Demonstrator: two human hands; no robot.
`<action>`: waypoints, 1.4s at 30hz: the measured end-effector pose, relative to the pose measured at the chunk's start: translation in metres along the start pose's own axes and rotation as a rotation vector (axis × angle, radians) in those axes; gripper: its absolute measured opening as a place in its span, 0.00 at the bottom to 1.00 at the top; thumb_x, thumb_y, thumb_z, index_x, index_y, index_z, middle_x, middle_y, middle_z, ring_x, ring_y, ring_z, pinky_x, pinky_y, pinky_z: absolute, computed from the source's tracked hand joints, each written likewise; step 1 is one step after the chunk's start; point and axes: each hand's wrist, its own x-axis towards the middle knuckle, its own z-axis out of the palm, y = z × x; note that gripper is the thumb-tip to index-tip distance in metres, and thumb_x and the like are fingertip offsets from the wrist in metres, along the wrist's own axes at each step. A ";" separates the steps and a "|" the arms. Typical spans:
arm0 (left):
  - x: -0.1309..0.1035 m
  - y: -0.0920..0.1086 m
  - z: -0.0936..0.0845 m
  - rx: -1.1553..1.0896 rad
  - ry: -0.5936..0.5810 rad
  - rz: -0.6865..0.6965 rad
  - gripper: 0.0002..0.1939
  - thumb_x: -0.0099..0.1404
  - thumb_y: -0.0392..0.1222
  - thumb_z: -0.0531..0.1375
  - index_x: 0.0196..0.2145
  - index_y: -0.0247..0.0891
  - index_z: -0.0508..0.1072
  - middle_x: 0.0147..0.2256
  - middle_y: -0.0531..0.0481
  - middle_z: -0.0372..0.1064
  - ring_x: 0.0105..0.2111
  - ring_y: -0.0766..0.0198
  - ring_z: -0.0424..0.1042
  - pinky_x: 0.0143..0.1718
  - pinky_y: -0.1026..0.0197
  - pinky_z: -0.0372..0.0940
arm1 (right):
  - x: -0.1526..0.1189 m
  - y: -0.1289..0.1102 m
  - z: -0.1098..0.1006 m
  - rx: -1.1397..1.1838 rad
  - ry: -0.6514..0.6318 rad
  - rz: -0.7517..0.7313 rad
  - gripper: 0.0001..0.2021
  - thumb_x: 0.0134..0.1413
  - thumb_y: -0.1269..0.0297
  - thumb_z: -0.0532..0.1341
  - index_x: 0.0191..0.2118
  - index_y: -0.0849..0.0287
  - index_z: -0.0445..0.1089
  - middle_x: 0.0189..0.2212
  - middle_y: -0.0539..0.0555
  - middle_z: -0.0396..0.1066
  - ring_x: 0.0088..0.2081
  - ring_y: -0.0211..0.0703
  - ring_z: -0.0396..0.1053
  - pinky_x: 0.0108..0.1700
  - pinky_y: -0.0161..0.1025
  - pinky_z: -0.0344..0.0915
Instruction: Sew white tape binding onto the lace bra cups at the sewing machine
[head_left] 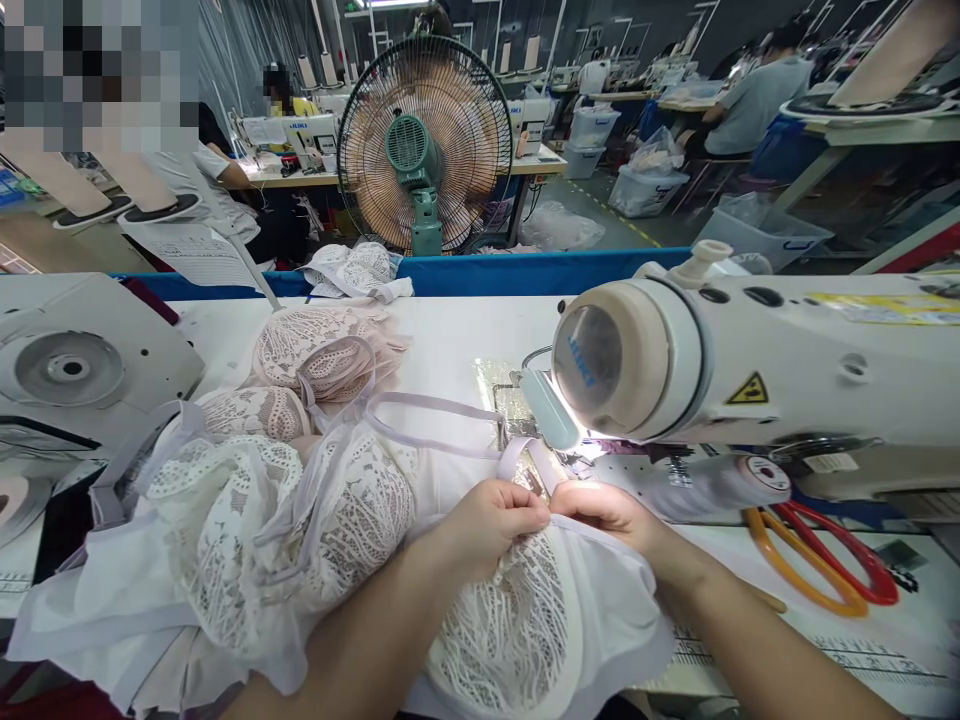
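Note:
A white lace bra point(510, 620) hangs over the table's front edge, its strap looping up near the sewing machine point(787, 360). My left hand point(491, 525) pinches the top of its lace cup. Close beside it, my right hand point(611, 515) grips the fabric edge at the base of the strap, fingers closed. Both hands are just in front of the machine's lit needle area, which its head partly hides. A pile of white lace bras point(247, 540) lies to the left of my left arm, with pink lace cups point(322, 350) stacked behind it.
Orange-handled scissors point(806, 565) and a red-handled pair point(847, 550) lie right of my right hand. A thread cone point(720, 485) lies under the machine arm. Another machine point(82, 360) stands at the left. Beyond the table are a large fan point(424, 150) and seated people.

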 end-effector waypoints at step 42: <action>0.001 -0.002 0.001 0.189 0.060 0.061 0.10 0.46 0.39 0.60 0.16 0.35 0.61 0.13 0.59 0.51 0.16 0.75 0.48 0.19 0.67 0.41 | -0.006 -0.019 -0.012 0.549 0.042 0.446 0.16 0.53 0.51 0.54 0.36 0.60 0.62 0.34 0.57 0.72 0.32 0.41 0.70 0.29 0.36 0.65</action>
